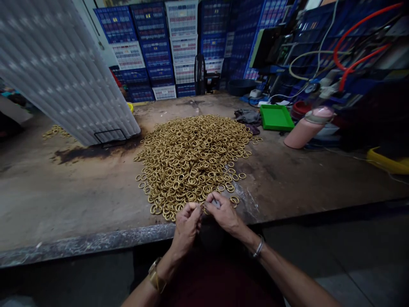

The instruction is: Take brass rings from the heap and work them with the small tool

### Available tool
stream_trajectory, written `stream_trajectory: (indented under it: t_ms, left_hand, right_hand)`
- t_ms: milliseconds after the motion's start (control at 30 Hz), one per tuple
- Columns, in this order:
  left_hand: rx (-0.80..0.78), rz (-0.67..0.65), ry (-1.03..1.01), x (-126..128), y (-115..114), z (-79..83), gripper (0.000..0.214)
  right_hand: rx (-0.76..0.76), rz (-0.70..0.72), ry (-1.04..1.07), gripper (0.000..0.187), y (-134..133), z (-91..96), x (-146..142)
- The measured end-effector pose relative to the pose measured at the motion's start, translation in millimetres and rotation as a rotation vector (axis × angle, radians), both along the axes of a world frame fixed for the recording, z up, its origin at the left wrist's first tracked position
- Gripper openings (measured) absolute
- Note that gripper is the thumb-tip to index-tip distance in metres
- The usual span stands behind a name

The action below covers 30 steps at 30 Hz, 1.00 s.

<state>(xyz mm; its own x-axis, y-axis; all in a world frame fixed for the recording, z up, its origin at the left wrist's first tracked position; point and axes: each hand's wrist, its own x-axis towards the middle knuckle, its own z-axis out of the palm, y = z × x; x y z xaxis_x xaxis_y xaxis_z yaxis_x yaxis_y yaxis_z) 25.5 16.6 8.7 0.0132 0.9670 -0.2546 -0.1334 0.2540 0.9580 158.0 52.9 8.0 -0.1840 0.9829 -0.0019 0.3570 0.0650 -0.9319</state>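
Left hand (188, 221), right hand (223, 213) both pinched, contents unclear, by 6 o'clock desk (105, 196) edge; rings (194, 157) piled past counting, room's left at 9.

Both hands meet at the near edge of a heap of brass-coloured rings (194, 153) on a worn workbench (96, 196).
Left hand (188, 221) and right hand (225, 213) nearly touching, fingers bent inward; anything between fingertips too small to tell. Ridged translucent panel (64, 68) leans left of heap. Green tray (277, 117) and tilted pink bottle (302, 133) sit right. Blue and white crates (156, 51) stacked behind.
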Motion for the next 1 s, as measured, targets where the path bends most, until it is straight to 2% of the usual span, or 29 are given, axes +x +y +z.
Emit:
stream_trajectory:
  t_ms: [167, 233, 367, 500, 633, 800, 1000]
  left_hand:
    - [0.230, 0.022, 0.129, -1.3, -0.2, 6.2, 0.021]
    - [0.174, -0.022, 0.100, -1.7, -0.4, 7.3, 0.024]
    - [-0.076, -0.176, -0.117, -4.2, -2.5, 6.8, 0.032]
    - [-0.093, -0.157, -0.253, -6.1, -4.7, 6.8, 0.031]
    - [-0.067, -0.112, -0.229, -6.5, -4.4, 8.7, 0.032]
    - [-0.016, -0.081, -0.090, -6.6, -3.8, 12.7, 0.033]
    - [0.079, -0.038, -0.023, -8.0, -4.8, 12.4, 0.030]
  right_hand:
    - [0.006, 0.013, -0.055, 0.017, 1.3, 2.6, -1.5]
    - [-0.008, 0.009, -0.061, 0.018, 0.9, 3.3, -3.0]
    - [-0.041, 0.022, -0.022, 0.020, 0.2, 1.5, -5.4]
    - [-0.099, 0.025, 0.053, 0.022, 0.8, -0.7, -5.0]
    - [0.035, 0.002, -0.128, 0.019, -2.3, -1.0, -2.4]
    - [0.230, 0.221, -0.394, 0.013, -12.1, -1.2, -1.4]
    - [0.255, 0.240, -0.538, 0.013, -13.4, -3.5, -3.8]
